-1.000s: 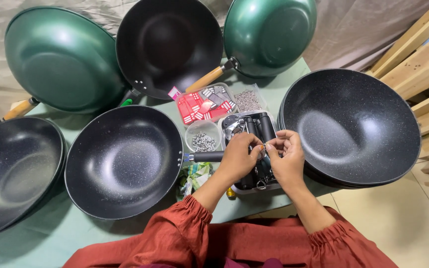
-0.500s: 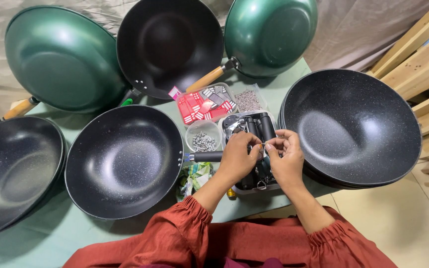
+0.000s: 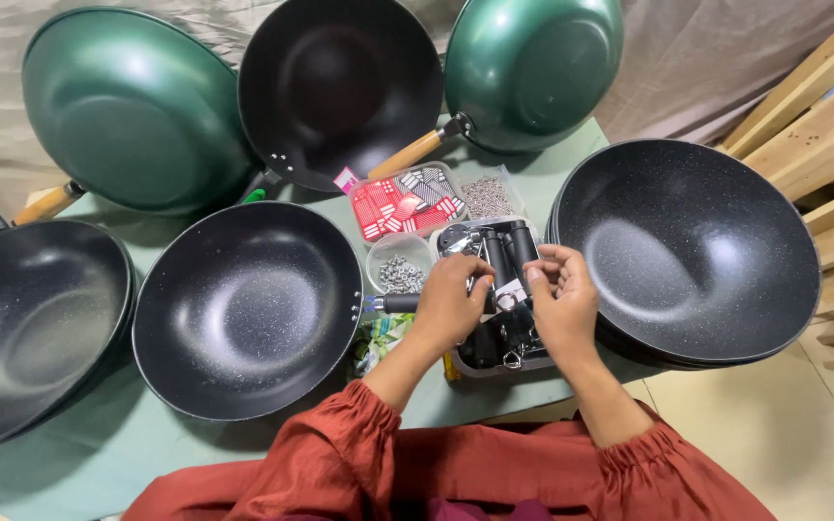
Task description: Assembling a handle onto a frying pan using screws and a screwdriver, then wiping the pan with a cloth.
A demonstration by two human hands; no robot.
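Your left hand point(image 3: 451, 301) and right hand point(image 3: 562, 304) pinch a small metal fitting point(image 3: 502, 301) together above the tray of black handles point(image 3: 504, 253).

A clear plastic box point(image 3: 405, 201) lies on the table between the pans, filled with small red and grey-white striped packets. Just right of it lies a small clear bag point(image 3: 486, 196) of tiny metal parts. A green printed wrapper point(image 3: 375, 338) lies partly hidden under the forearm.
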